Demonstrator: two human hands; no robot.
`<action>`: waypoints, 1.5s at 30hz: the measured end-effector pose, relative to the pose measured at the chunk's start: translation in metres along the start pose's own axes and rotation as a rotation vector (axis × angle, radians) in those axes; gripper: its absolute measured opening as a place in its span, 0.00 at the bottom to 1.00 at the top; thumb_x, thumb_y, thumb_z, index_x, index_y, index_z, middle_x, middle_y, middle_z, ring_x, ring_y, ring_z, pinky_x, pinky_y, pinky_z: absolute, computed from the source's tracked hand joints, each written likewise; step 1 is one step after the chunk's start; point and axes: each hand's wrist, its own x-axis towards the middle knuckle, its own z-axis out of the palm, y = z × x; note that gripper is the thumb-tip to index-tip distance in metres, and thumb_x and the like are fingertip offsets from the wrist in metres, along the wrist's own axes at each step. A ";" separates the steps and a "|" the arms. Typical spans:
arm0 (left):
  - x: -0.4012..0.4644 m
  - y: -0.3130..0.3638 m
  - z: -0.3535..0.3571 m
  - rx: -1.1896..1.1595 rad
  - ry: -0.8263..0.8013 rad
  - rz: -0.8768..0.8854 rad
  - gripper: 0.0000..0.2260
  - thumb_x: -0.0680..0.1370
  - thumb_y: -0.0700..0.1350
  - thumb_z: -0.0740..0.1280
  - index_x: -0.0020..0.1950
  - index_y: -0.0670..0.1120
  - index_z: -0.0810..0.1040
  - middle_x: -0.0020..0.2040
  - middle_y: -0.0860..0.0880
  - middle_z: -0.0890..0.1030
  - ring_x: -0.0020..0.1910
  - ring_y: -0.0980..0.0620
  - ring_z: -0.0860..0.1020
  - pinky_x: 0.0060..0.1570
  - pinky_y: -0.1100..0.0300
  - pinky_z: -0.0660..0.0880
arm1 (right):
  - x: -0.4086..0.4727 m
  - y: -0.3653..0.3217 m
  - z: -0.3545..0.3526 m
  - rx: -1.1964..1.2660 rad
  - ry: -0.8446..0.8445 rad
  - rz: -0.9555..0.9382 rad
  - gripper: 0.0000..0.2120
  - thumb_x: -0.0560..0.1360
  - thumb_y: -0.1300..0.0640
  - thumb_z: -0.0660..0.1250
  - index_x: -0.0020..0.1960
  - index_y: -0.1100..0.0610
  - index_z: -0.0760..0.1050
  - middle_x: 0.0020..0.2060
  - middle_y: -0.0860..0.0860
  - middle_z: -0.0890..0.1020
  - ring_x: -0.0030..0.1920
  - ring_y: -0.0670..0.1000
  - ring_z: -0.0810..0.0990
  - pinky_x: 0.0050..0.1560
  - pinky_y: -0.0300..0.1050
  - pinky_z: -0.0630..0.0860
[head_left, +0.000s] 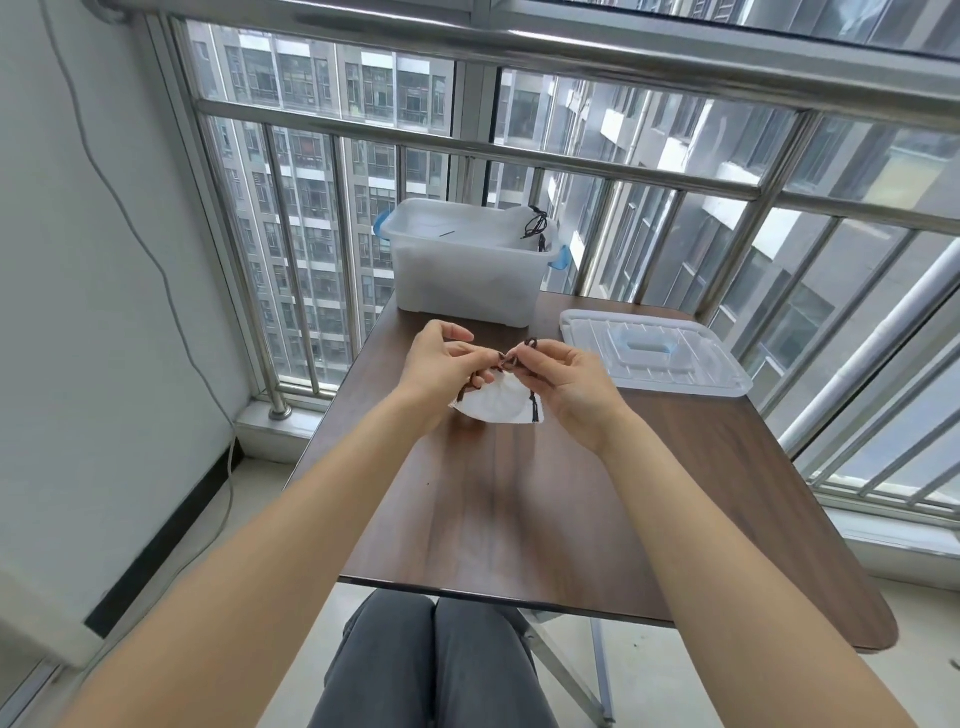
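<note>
The left hand (441, 364) and the right hand (566, 384) are both pinching a dark ear loop (511, 358), their fingertips almost meeting. The white face mask (498, 402) is hanging from it between the wrists, low over the middle of the tabletop (519, 519). I cannot tell whether it is touching the tabletop. Behind it are sitting a translucent storage box (462, 270) and its lid (654, 358).

You see a white mask (498, 402) with dark cords (531, 342) — a dark brown, wood-grained table (519, 509); a translucent white bin (462, 270) with blue latches (382, 223), its lid (691, 371) likewise; your trousers (457, 665) are grey.
</note>
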 end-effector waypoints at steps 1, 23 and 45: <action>0.001 0.000 0.000 -0.004 0.014 -0.011 0.14 0.72 0.34 0.71 0.48 0.43 0.67 0.35 0.46 0.80 0.21 0.59 0.73 0.26 0.67 0.71 | 0.000 0.000 -0.001 -0.092 0.006 -0.027 0.04 0.75 0.64 0.65 0.44 0.62 0.79 0.37 0.52 0.83 0.39 0.44 0.82 0.44 0.32 0.77; 0.003 -0.001 0.002 0.209 -0.130 0.137 0.13 0.81 0.37 0.56 0.64 0.42 0.73 0.33 0.48 0.73 0.27 0.58 0.69 0.29 0.67 0.65 | 0.005 0.016 0.024 -1.262 0.446 -0.840 0.07 0.67 0.67 0.69 0.38 0.62 0.71 0.35 0.56 0.72 0.33 0.55 0.73 0.26 0.42 0.66; -0.002 0.001 -0.003 0.920 0.298 0.238 0.08 0.80 0.41 0.60 0.49 0.46 0.79 0.51 0.48 0.79 0.55 0.46 0.73 0.47 0.54 0.58 | -0.008 0.017 -0.001 -0.733 0.606 -0.382 0.05 0.73 0.58 0.70 0.42 0.61 0.81 0.35 0.51 0.81 0.38 0.48 0.76 0.36 0.31 0.63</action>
